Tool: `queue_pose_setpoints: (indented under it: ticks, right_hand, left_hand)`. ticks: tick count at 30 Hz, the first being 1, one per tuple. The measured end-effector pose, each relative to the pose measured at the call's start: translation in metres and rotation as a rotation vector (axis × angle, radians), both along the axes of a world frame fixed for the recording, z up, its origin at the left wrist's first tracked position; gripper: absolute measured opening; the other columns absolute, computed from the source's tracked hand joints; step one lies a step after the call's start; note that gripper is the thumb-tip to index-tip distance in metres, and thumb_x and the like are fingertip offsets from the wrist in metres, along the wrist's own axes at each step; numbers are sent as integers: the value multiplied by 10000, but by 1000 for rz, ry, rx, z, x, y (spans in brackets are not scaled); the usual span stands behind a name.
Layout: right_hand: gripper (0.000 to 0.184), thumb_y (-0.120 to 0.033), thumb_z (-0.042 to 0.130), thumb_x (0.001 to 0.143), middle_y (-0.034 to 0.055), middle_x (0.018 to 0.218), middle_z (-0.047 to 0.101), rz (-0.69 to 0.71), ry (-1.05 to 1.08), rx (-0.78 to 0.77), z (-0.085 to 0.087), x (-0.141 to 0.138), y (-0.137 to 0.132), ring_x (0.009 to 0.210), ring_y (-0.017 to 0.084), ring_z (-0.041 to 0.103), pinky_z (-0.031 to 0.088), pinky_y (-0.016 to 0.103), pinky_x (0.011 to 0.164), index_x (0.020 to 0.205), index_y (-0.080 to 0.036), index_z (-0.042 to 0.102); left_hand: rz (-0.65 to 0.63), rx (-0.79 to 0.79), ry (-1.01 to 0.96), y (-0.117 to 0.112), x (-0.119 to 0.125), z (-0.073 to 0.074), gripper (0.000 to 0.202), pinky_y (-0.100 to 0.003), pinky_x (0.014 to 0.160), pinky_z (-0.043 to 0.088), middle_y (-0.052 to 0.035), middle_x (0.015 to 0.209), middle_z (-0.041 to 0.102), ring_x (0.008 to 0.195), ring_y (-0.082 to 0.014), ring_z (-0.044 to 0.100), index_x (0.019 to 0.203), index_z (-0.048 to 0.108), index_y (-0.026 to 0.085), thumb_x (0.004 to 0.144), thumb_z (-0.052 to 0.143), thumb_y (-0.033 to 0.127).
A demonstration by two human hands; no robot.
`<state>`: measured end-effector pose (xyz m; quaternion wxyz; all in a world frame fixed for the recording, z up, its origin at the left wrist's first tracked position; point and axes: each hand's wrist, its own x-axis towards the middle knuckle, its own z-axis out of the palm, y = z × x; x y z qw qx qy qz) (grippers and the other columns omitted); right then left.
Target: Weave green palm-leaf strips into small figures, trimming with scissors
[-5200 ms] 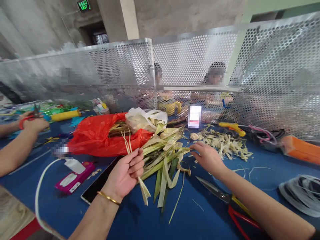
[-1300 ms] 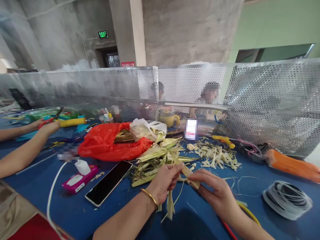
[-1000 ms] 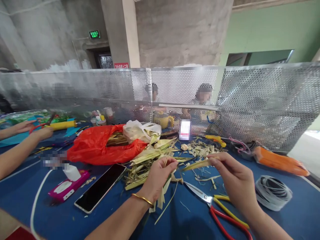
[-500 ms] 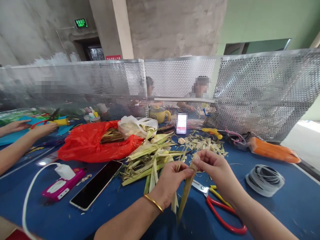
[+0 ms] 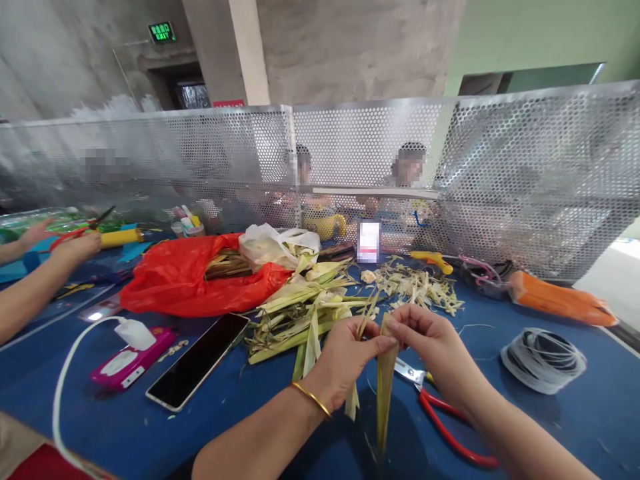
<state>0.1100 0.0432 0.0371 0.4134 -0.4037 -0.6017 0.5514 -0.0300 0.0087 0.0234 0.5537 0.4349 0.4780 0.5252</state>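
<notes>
Between my two hands hangs a yellow-green dried husk strip [image 5: 385, 393], pinched near its top and tapering downward. My left hand [image 5: 353, 353], with a gold bangle at the wrist, closes thumb and fingers on it; thinner strips stick out above and below that hand. Opposite, my right hand [image 5: 425, 337] pinches the strip's upper end with the fingertips. Under my right forearm lie red-handled scissors [image 5: 445, 427], partly hidden. Behind my left hand spreads a pile of husks [image 5: 300, 320], and beyond the hands are curly scraps [image 5: 415, 287].
A red plastic bag [image 5: 170, 280], a black phone [image 5: 197, 363] and a magenta power strip [image 5: 133, 357] lie left. A coil of clear line [image 5: 543, 360], an orange packet [image 5: 563, 298] and a yellow glue gun [image 5: 433, 261] lie right. A co-worker's hand [image 5: 77, 252] holds scissors at far left. A perforated metal screen [image 5: 370, 143] stands behind.
The husk strip has turned from slanting to nearly upright, its broad face now toward me. Both hands keep their pinch. The view has shifted slightly, and the co-worker's hands at left have moved.
</notes>
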Motion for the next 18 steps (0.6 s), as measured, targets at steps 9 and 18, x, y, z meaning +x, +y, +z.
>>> queue_pose_setpoints:
  ticks: [9, 18]
  right_hand:
    - [358, -478, 756, 646, -16, 598, 551, -1, 76, -64, 0, 2, 2, 552, 108, 469, 386, 249, 557, 675, -151, 615]
    - [337, -465, 744, 653, -35, 552, 542, 4, -16, -13, -2, 0, 2, 530, 103, 476, 390, 236, 524, 662, -162, 597]
  left_hand:
    - [-25, -119, -116, 0, -4, -1, 346, -249, 457, 104, 74, 466, 377, 426, -43, 216, 638, 583, 155, 614, 759, 452]
    - [-11, -13, -83, 0, -1, -1, 387, -231, 450, 126, 97, 497, 352, 428, -36, 196, 711, 546, 166, 663, 734, 501]
